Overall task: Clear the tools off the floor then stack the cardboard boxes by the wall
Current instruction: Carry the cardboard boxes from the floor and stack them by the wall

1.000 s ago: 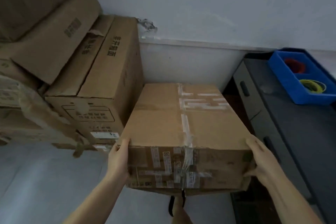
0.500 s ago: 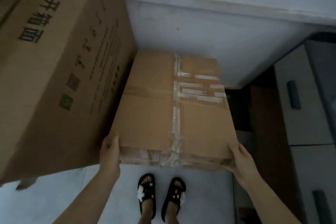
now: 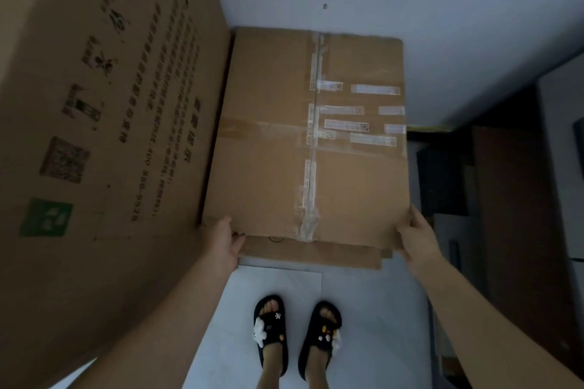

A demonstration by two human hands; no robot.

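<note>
A taped brown cardboard box lies low against the white wall, its left side touching a tall printed cardboard box. Its near edge overhangs a flat piece of cardboard below it. My left hand grips the box's near left corner, fingers curled under the edge. My right hand grips the near right corner, thumb on top.
A dark grey cabinet stands close on the right, leaving a narrow dark gap beside the box. My feet in black sandals stand on the pale floor just in front of the box.
The box has gone down and forward toward the wall, between the tall box and the cabinet. Both hands stayed on its near corners, and my view tilted steeply downward.
</note>
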